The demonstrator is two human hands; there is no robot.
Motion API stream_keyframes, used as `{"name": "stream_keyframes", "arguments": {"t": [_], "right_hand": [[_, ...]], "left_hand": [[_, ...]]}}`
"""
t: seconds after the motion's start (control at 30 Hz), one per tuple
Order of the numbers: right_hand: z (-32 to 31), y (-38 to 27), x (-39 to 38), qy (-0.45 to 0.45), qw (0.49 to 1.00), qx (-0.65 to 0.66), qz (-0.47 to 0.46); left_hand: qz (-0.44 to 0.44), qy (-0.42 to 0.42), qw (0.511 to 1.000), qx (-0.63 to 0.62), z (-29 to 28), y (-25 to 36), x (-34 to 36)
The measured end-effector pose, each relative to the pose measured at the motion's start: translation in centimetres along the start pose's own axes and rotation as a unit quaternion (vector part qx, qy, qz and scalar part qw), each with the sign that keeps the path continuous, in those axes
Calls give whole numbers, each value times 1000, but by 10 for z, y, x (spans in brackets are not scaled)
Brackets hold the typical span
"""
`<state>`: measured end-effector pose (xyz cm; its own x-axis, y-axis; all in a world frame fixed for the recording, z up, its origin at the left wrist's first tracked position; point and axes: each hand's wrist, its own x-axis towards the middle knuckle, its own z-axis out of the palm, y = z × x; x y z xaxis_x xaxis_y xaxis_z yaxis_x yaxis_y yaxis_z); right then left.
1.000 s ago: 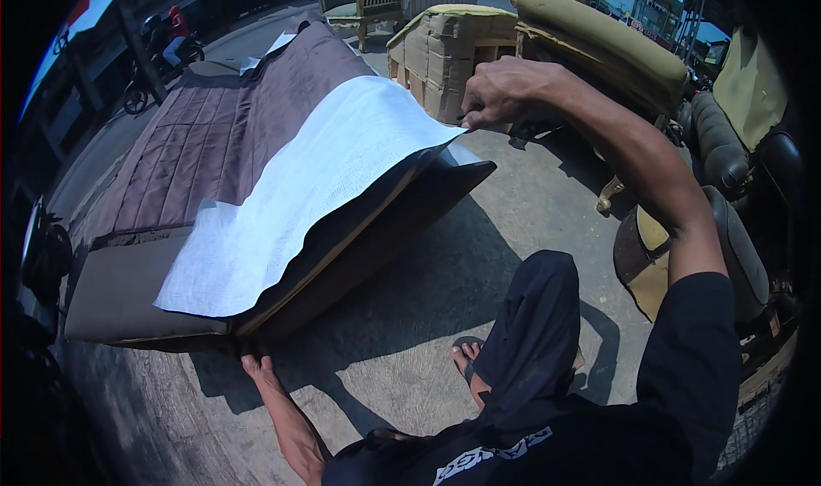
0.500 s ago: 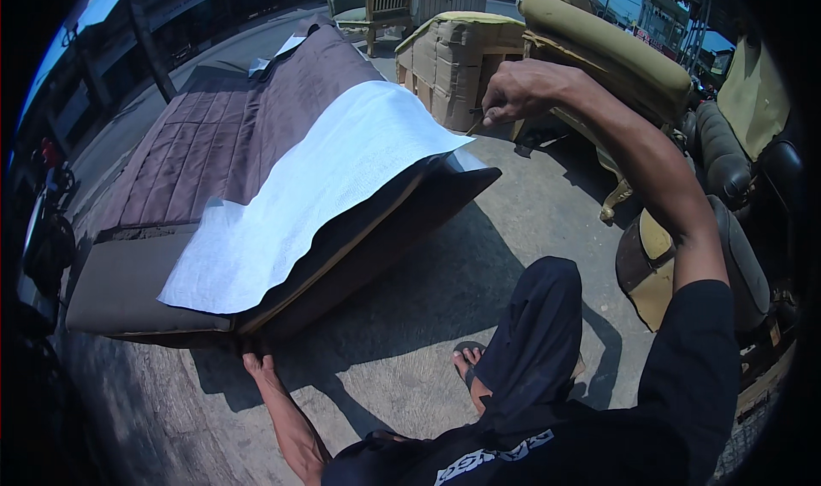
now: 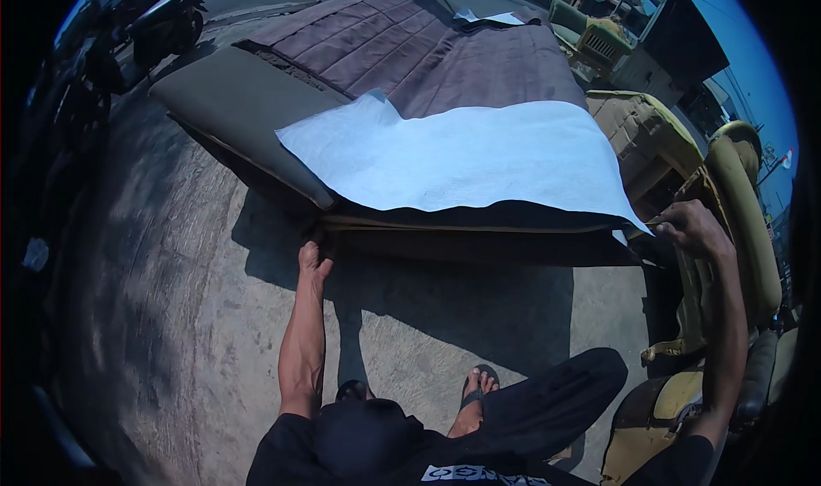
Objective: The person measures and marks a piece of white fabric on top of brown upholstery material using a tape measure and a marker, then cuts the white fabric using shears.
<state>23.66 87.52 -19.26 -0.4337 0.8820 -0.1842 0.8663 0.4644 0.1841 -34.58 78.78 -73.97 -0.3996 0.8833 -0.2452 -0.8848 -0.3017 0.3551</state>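
In front of me is a large upholstered sofa piece, with quilted purple-brown panels and a grey padded end. A sheet of white fabric drapes over its near side, wavy along the lower edge. Low at the near left corner, my left hand grips the underside edge; most of its fingers are hidden beneath. Out to the right, my right hand is closed in a pinch beside the fabric's right corner. A thin yellowish thing shows at its fingertips, too small to name.
Worn yellow sofa frames stand close on the right, with a carved leg near the ground. A yellow and brown cushioned piece lies at lower right. A motorbike is parked at far left. My sandalled foot rests on the concrete.
The view has turned, so the sofa piece now lies more across the picture. My right hand appears lower and farther right, by the fabric corner. My left hand stays at the underside edge.
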Motion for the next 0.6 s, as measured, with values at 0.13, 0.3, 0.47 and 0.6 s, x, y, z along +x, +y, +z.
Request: {"name": "stream_keyframes", "arguments": {"t": [0.13, 0.3, 0.47, 0.6], "right_hand": [[7, -19, 2, -8, 1000, 12, 21], [17, -25, 7, 18, 1000, 2, -8], [12, -32, 9, 11, 999, -29, 8], [15, -30, 11, 28, 999, -15, -18]], "left_hand": [[15, -1, 1000, -8, -10, 5, -6], [49, -8, 998, -29, -15, 17, 2], [47, 68, 996, -12, -2, 7, -3], [46, -18, 996, -75, -5, 22, -7]]}}
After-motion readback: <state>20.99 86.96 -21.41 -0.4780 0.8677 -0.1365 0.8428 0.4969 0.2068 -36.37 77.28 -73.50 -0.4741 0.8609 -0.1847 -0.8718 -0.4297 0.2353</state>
